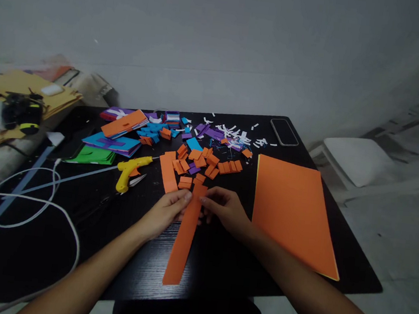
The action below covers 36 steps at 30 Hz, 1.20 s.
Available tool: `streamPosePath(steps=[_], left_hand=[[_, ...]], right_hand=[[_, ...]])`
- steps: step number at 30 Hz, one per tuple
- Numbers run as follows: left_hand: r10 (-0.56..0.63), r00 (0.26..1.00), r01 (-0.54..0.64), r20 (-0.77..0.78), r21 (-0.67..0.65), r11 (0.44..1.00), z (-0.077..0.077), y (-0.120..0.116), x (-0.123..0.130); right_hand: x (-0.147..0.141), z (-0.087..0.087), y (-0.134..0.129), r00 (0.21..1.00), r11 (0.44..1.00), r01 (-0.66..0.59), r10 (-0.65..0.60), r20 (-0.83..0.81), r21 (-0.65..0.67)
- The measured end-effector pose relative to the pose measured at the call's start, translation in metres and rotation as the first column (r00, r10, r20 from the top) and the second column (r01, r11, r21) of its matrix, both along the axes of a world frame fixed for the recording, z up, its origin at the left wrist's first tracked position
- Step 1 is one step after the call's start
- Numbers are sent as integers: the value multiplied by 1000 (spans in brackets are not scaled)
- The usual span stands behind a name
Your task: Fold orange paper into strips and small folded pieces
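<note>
Between my hands is a long orange paper strip [181, 244], one end toward me and the far end near the loose pieces. My left hand [167, 210] pinches its left edge with the thumb on top. On the opposite edge, my right hand [226, 208] has its thumb and fingers closed on the same strip. Just beyond the fingertips lie several small folded orange paper pieces [209, 162]. Another orange strip [168, 172] rests flat to the left of them. A stack of orange sheets [292, 212] lies right of my right hand.
To the left sit a yellow glue gun [128, 170], scissors [136, 180] and a looping white cable [69, 221]. Folded coloured papers [113, 141], blue pieces [152, 131] and white scraps [240, 136] cover the table's back. A phone [284, 131] lies at the far right corner.
</note>
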<state>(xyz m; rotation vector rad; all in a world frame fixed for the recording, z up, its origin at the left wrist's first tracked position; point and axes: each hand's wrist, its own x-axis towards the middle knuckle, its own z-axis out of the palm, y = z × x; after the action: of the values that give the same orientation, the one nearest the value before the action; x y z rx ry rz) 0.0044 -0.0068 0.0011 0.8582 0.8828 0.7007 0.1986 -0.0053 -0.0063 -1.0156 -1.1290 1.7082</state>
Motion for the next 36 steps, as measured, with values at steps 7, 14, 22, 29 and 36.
streamPosePath(steps=[7, 14, 22, 29, 36], left_hand=[[40, 999, -41, -8, -90, 995, 3, 0, 0], [31, 999, -29, 9, -159, 987, 5, -1, -1], [16, 1000, -16, -3, -279, 960, 11, -1, -2], [-3, 999, -5, -33, -236, 972, 9, -1, -2], [-104, 991, 101, -87, -38, 994, 6, -3, -3]], right_hand=[[0, 1, -3, 1000, 999, 13, -15, 25, 42], [0, 5, -3, 1000, 999, -3, 2, 20, 37], [1, 6, -2, 1000, 1000, 25, -25, -9, 15], [1, 5, -2, 999, 999, 31, -31, 21, 26], [0, 12, -5, 998, 998, 18, -22, 62, 57]])
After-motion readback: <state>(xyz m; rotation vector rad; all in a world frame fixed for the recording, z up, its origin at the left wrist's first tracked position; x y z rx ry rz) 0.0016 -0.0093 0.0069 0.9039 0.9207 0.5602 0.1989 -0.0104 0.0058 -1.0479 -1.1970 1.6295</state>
